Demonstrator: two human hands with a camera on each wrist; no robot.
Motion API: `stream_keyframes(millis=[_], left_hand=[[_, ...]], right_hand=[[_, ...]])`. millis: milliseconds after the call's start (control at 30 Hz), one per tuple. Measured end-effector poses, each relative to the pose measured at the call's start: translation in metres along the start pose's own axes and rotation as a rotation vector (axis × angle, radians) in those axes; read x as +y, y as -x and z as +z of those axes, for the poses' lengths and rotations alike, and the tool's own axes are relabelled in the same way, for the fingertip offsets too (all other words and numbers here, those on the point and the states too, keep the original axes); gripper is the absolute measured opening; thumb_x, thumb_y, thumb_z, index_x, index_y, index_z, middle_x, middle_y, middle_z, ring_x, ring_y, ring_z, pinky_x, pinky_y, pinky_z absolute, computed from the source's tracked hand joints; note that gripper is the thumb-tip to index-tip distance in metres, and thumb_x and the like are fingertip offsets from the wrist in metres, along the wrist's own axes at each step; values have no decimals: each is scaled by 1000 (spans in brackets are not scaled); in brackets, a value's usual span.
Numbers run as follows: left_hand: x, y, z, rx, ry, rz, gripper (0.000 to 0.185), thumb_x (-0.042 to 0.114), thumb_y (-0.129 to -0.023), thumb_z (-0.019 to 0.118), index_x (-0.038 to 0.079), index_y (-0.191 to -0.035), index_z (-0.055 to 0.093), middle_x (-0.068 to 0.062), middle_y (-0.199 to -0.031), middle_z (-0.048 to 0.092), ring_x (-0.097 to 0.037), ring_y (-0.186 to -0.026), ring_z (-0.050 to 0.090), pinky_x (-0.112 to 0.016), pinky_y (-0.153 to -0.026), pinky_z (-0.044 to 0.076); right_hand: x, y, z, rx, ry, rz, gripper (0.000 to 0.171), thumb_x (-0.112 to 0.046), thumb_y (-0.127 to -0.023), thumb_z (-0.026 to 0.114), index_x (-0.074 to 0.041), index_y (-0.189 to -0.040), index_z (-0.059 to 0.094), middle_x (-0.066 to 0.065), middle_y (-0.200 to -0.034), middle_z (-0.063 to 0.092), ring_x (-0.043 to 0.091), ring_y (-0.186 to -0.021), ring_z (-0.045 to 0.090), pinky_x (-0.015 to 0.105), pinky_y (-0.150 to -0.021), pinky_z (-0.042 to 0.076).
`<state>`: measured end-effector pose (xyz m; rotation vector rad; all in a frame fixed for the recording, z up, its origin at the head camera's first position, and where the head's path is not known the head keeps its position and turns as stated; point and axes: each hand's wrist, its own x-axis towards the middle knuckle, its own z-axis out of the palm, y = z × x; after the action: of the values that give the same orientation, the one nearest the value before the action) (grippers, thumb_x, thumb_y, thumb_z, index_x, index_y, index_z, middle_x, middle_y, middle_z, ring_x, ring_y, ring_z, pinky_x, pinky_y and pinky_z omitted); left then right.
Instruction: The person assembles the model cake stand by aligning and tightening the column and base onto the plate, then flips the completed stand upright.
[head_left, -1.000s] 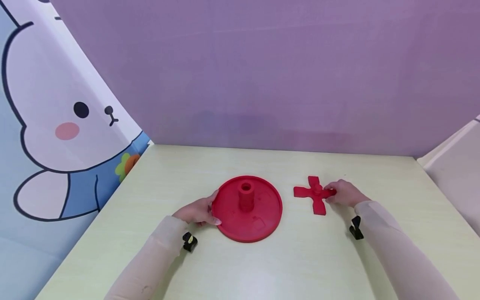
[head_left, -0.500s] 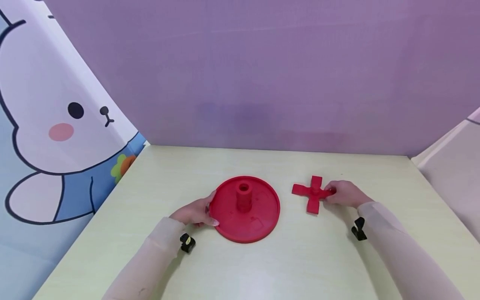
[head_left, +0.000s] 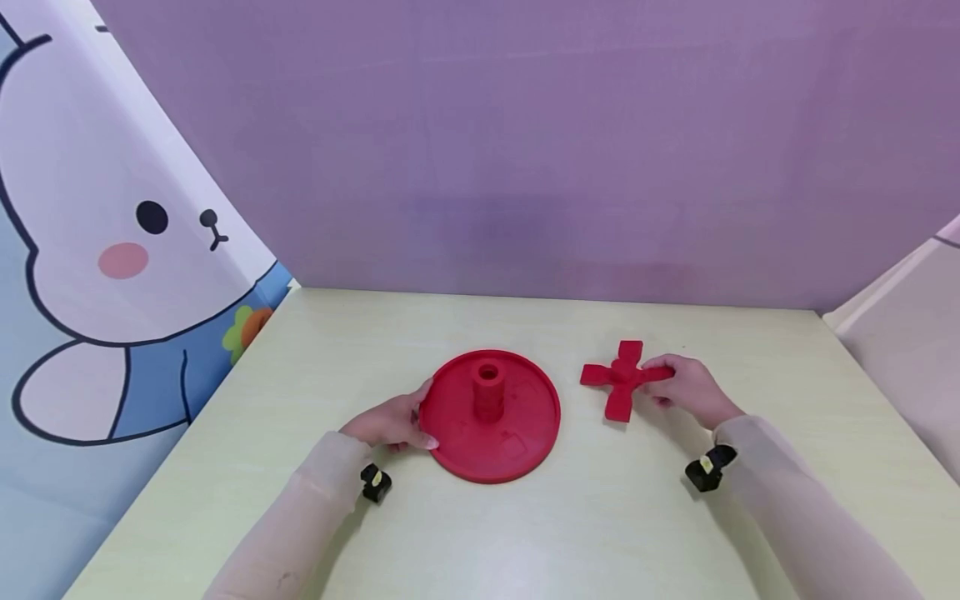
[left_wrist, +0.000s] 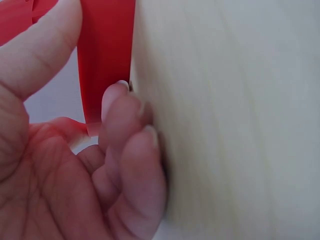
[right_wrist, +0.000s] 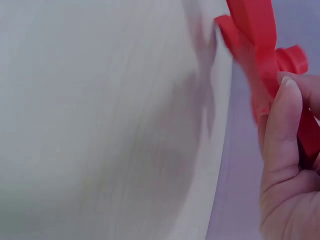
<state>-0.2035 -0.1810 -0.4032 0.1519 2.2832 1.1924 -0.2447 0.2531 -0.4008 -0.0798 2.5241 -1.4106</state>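
Note:
A round red disc (head_left: pixel 517 446) with a raised rim and a hollow upright post (head_left: pixel 489 396) in its middle lies flat on the table. My left hand (head_left: pixel 393 421) holds its left edge, thumb and a finger spread along the rim; the left wrist view shows the other fingers curled low beside the red rim (left_wrist: pixel 107 50). To the right, my right hand (head_left: pixel 692 390) pinches one arm of a red four-armed cross piece (head_left: pixel 624 375). That piece is tilted and raised off the table; in the right wrist view a short round stub (right_wrist: pixel 294 59) sticks out of it.
The pale wooden table (head_left: pixel 480 542) ends at a purple wall (head_left: pixel 480 167) behind. On the left stands a panel with a cartoon animal (head_left: pixel 112 233); a white panel (head_left: pixel 911 333) borders the right side. Black wrist cameras (head_left: pixel 375 483) sit on both sleeves.
The right hand has lifted and tilted the cross piece, which lay flat on the table before, and its wrist has turned. The left hand and the disc have stayed in place.

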Motion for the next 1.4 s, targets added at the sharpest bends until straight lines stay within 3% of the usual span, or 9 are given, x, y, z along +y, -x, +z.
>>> stream_keyframes(millis=[200, 433, 633, 833, 1033, 1200, 1400], left_hand=[[2, 1, 1, 11, -16, -18, 102, 13, -77, 79, 14, -155, 12, -12, -93, 51, -19, -53, 40, -27, -51, 37], [2, 1, 1, 18, -25, -33, 103, 13, -77, 79, 14, -155, 12, -11, -92, 51, -19, -53, 41, -27, -51, 37], [1, 1, 0, 20, -20, -29, 102, 12, -78, 78, 14, -155, 10, -11, -87, 51, -19, -53, 40, -27, -51, 36], [1, -1, 1, 22, -12, -29, 103, 14, -76, 80, 16, -155, 14, -11, -97, 53, -19, -53, 40, -27, -52, 38], [0, -2, 2, 31, -9, -48, 104, 14, -75, 81, 17, -155, 14, -11, -98, 53, -19, -54, 42, -27, -52, 39], [-1, -3, 3, 45, -34, -70, 104, 14, -75, 81, 17, -155, 14, -11, -98, 52, -20, -56, 43, -27, -53, 40], [1, -1, 2, 34, -22, -52, 103, 14, -76, 80, 16, -155, 14, -11, -94, 53, -19, -54, 42, -28, -52, 39]], right_hand=[[-3, 6, 4, 5, -161, 19, 47, -7, -91, 63, 14, -130, 45, 10, -100, 64, 19, -82, 67, 28, -75, 55], [-5, 15, 4, -39, -385, -2, 51, -1, -96, 52, 16, -139, 31, 5, -99, 63, 19, -89, 69, 30, -82, 52], [-16, 21, 13, -20, -463, -21, 52, -4, -97, 53, 15, -141, 31, 3, -107, 60, 19, -90, 70, 31, -83, 52], [-24, 25, 24, 18, -551, -74, 52, 0, -95, 54, 17, -139, 32, 0, -102, 66, 19, -86, 70, 28, -77, 54], [-34, 29, 36, 51, -588, -124, 50, 3, -95, 52, 19, -138, 32, -3, -98, 67, 16, -84, 70, 27, -77, 53], [-43, 29, 48, 86, -563, -135, 48, 2, -95, 53, 17, -137, 36, 8, -107, 65, 15, -84, 70, 26, -78, 53], [-55, 25, 64, 98, -536, -119, 45, 1, -95, 54, 12, -137, 43, 21, -119, 59, 21, -89, 69, 27, -79, 53]])
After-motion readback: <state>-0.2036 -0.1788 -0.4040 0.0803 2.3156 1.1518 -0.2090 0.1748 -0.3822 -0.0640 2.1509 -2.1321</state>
